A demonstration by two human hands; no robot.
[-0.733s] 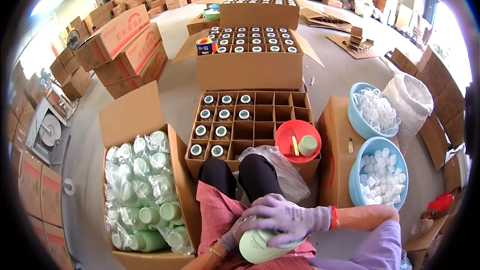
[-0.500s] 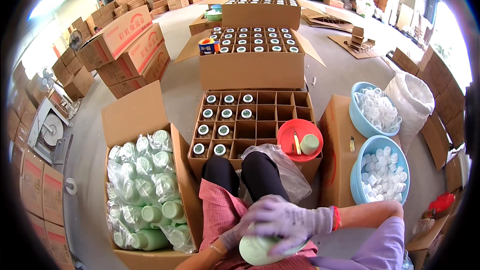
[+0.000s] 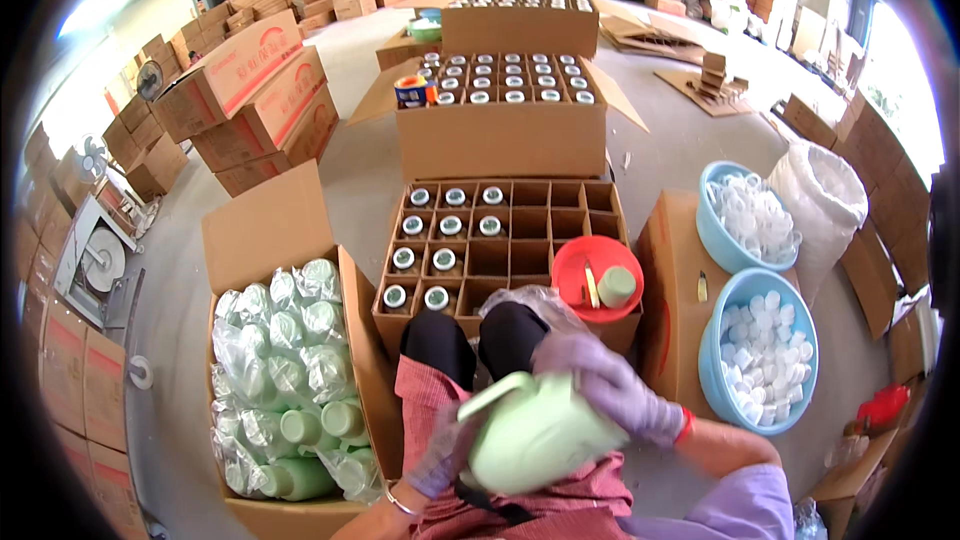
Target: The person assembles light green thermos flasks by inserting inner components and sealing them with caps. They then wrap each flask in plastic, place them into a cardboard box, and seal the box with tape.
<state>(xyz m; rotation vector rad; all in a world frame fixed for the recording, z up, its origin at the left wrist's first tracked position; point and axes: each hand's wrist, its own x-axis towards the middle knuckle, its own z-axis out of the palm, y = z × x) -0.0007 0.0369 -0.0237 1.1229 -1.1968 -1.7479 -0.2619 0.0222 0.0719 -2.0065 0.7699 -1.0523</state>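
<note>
Tilted across my lap is a pale green plastic jug with a handle, held between both gloved hands. My left hand, blurred, grips its left end near the handle. At its other end, my right hand is wrapped round it from above, also smeared by motion. On my left stands an open carton packed with pale green jug bodies, most in clear plastic bags and a few bare. Ahead of my knees, a divided carton has several white-capped bottles in its left cells.
A red basin holding a yellow-handled cutter and a green cup rests on the divided carton. To the right, blue basins hold white rings and white caps. Behind are filled cartons and a white sack. A person sits farther back.
The jug has been raised and turned, so its handle and side now show instead of its round end. My right hand has moved up and right; my left has shifted left.
</note>
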